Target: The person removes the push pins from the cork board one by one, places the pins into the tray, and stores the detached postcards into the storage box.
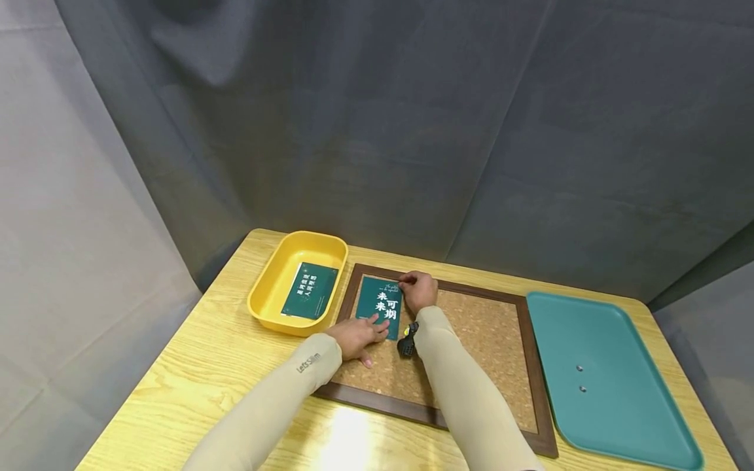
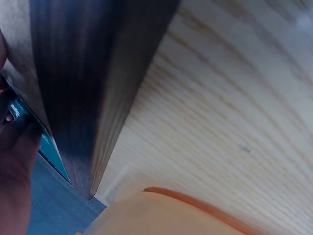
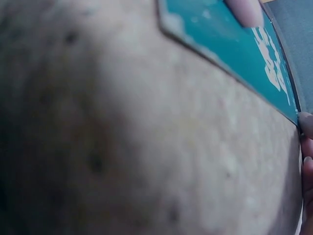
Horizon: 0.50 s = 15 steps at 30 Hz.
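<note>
A dark green card with white lettering lies on the left part of a framed cork board. My left hand rests on the card's lower part with its fingers spread. In the left wrist view, the left hand is at the edge of the green card. My right hand has bent fingers at the card's upper right corner. In the right wrist view, fingertips touch that corner of the card; whether they pinch something small is hidden.
A yellow bin stands left of the board, with another green card inside. To the right lies a teal tray bearing two small shiny pieces. The wooden table ends at a grey curtain.
</note>
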Tool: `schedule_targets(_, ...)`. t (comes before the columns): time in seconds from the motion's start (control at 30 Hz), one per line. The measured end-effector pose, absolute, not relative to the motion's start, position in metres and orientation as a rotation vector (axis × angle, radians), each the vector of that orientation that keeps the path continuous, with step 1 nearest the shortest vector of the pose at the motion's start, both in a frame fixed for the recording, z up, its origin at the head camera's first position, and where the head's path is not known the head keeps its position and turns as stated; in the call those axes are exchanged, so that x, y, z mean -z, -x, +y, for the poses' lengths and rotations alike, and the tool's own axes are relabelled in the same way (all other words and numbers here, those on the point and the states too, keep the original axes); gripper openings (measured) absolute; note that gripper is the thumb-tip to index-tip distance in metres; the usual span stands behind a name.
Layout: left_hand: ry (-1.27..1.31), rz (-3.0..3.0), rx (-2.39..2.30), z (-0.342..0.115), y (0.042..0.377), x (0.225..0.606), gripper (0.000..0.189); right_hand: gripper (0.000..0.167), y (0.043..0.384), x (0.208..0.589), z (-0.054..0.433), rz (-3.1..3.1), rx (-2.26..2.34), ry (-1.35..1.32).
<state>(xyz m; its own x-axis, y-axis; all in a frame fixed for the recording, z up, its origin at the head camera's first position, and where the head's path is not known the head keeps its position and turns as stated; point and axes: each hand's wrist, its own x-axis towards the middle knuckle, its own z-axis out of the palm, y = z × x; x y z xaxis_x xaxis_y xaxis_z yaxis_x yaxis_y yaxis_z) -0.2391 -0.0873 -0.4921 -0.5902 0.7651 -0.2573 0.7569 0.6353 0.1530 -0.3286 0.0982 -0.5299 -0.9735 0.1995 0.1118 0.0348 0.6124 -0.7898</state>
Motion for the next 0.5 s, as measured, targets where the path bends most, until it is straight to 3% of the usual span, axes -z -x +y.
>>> schedule_targets(0.5,-1.202,2.561,-0.037,-0.0869,0.2397,0.4930,0.081,0.005,0.3286,0.5315,0.0975,-2.649,-1.282,0.222)
